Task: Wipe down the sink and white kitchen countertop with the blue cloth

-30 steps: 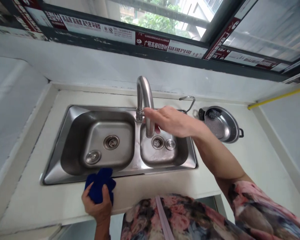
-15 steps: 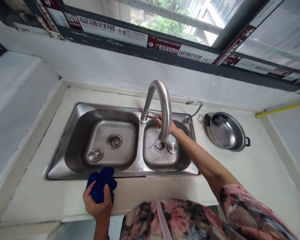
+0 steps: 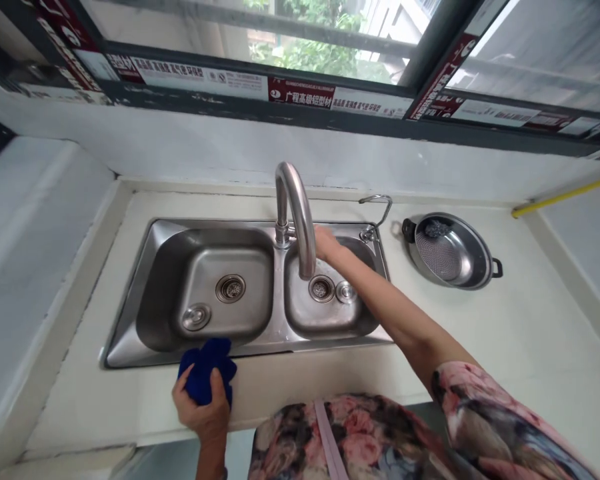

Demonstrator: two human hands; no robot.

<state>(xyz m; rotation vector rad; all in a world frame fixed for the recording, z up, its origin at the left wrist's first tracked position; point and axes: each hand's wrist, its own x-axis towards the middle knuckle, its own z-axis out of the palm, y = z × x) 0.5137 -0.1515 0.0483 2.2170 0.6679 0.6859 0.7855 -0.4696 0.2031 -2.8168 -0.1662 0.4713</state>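
My left hand (image 3: 203, 417) is shut on a crumpled dark blue cloth (image 3: 206, 370) at the counter's front edge, just below the front rim of a double stainless steel sink (image 3: 277, 300). My right hand (image 3: 327, 244) reaches over the smaller right basin, right beside the curved steel faucet spout (image 3: 294, 207). Its fingers are partly hidden, and I cannot tell whether they touch the faucet. It holds nothing that I can see.
A steel pan with a perforated insert (image 3: 447, 251) and a scouring pad (image 3: 436, 229) sits on the cream countertop (image 3: 500, 327) right of the sink. A bent metal rack (image 3: 377, 208) stands behind the right basin. A window frame (image 3: 260, 110) runs along the back.
My right hand has come down from above the faucet to beside the spout, over the right basin. My left hand still holds the cloth in about the same place.
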